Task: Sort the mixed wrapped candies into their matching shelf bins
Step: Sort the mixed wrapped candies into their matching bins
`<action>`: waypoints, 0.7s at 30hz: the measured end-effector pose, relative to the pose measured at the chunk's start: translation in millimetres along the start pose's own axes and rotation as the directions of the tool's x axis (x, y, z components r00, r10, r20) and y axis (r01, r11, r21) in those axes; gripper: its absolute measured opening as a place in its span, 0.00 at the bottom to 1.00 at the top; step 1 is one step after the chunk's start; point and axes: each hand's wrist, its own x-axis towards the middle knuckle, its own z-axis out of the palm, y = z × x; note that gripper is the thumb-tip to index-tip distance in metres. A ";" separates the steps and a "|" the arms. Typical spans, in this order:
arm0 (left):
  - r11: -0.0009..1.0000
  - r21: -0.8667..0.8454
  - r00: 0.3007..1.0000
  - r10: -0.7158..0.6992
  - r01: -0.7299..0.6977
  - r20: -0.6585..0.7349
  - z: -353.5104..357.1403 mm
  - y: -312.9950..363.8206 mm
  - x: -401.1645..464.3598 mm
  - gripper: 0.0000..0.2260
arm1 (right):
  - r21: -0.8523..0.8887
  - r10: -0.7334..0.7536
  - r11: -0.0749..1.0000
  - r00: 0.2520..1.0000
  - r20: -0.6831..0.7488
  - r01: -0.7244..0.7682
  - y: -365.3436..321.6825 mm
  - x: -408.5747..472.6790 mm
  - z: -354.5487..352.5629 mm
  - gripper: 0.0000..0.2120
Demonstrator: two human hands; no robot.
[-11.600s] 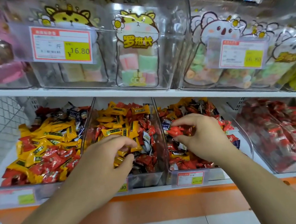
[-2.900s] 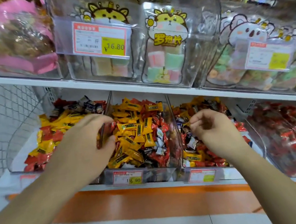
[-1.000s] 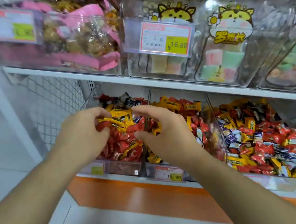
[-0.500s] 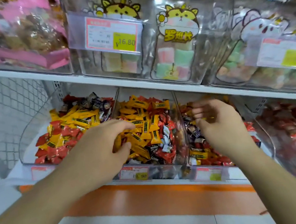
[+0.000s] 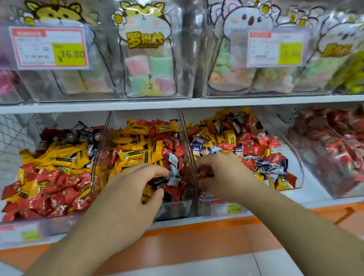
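- bin fronts open toward the aisle, entry from the front
- upper shelf (image 5: 147,102) caps headroom over the bins
- clear divider wall (image 5: 187,151) stands between the 2 middle bins
- candy piles (image 5: 144,148) fill the bins, little bare floor inside

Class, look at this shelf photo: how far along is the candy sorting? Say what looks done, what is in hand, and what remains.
Done: the far-right bin holds almost only red candies. In hand: the left hand reaches into the second bin, fingers by a pale-wrapped candy; the right hand digs in the third bin; whether either holds a candy is unclear. Left: the first bin, second and third still mix yellow, red and dark wrappers.
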 end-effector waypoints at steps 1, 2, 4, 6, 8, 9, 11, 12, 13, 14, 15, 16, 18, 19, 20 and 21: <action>1.000 -0.004 1.000 0.002 -0.002 0.000 0.8 1.0 0.0 0.15 | -0.008 -0.009 1.000 1.000 -0.017 0.009 1.1 0.0 0.4 0.09; 1.000 -0.006 1.000 0.005 -0.005 0.000 1.2 1.9 -0.1 0.15 | -0.020 -0.017 1.000 0.999 -0.034 0.016 1.6 -0.1 0.2 0.08; 1.000 -0.009 1.000 0.012 -0.012 0.001 1.6 3.2 -0.3 0.15 | -0.029 -0.018 0.999 0.998 -0.061 0.016 2.9 -0.8 -1.9 0.05; 1.000 -0.007 1.000 0.021 -0.021 -0.007 1.6 4.2 -0.9 0.14 | 0.004 0.010 1.000 0.997 -0.077 -0.010 4.3 -2.7 -6.6 0.03; 1.000 -0.009 1.000 0.025 -0.025 -0.018 1.1 4.6 -1.2 0.13 | 0.064 0.056 0.997 0.992 -0.112 -0.049 4.6 -6.0 -15.7 0.03; 1.000 -0.015 0.999 0.025 -0.025 -0.022 0.6 4.5 -1.3 0.13 | 0.102 0.074 0.993 0.987 -0.140 -0.060 4.2 -8.5 -22.0 0.04; 0.999 -0.041 0.999 0.023 -0.025 -0.037 -0.8 5.9 -0.6 0.12 | 0.189 0.101 0.980 0.974 -0.202 -0.062 0.8 -14.4 -36.4 0.04; 0.998 -0.065 0.999 0.019 -0.023 -0.050 -1.6 6.5 -0.4 0.11 | 0.241 0.112 0.969 0.967 -0.230 -0.055 -3.3 -17.9 -43.1 0.04; 0.995 -0.103 0.998 0.012 -0.019 -0.066 -2.7 7.2 -0.4 0.11 | 0.298 0.119 0.954 0.960 -0.253 -0.040 -9.2 -21.5 -48.7 0.05; 0.988 -0.153 0.997 0.001 -0.014 -0.082 -3.7 7.8 -0.5 0.10 | 0.352 0.116 0.936 0.955 -0.272 -0.013 -16.5 -24.6 -52.7 0.05; 0.977 -0.213 0.996 -0.015 -0.005 -0.093 -5.4 9.0 -1.0 0.10 | 0.401 0.103 0.916 0.953 -0.284 0.021 -25.3 -27.6 -55.0 0.05; 0.960 -0.281 0.995 -0.041 0.012 -0.095 -7.6 10.6 -1.5 0.10 | 0.444 0.084 0.894 0.955 -0.285 0.054 -35.5 -30.0 -55.4 0.05; 0.907 -0.419 0.993 -0.090 0.047 -0.082 -14.0 13.2 -2.2 0.12 | 0.494 0.023 0.862 0.964 -0.265 0.115 -57.1 -33.4 -52.2 0.05; 0.875 -0.481 0.992 -0.105 0.059 -0.068 -18.1 12.7 -3.4 0.13 | 0.502 -0.016 0.853 0.967 -0.254 0.146 -67.7 -33.4 -48.0 0.05; 0.847 -0.528 0.993 -0.108 0.064 -0.054 -21.5 13.1 -3.7 0.13 | 0.504 -0.048 0.847 0.968 -0.247 0.171 -75.8 -33.4 -43.7 0.06; 0.830 -0.554 0.993 -0.105 0.062 -0.047 -23.9 13.4 -3.6 0.13 | 0.504 -0.069 0.843 0.966 -0.248 0.189 -81.6 -33.3 -39.9 0.06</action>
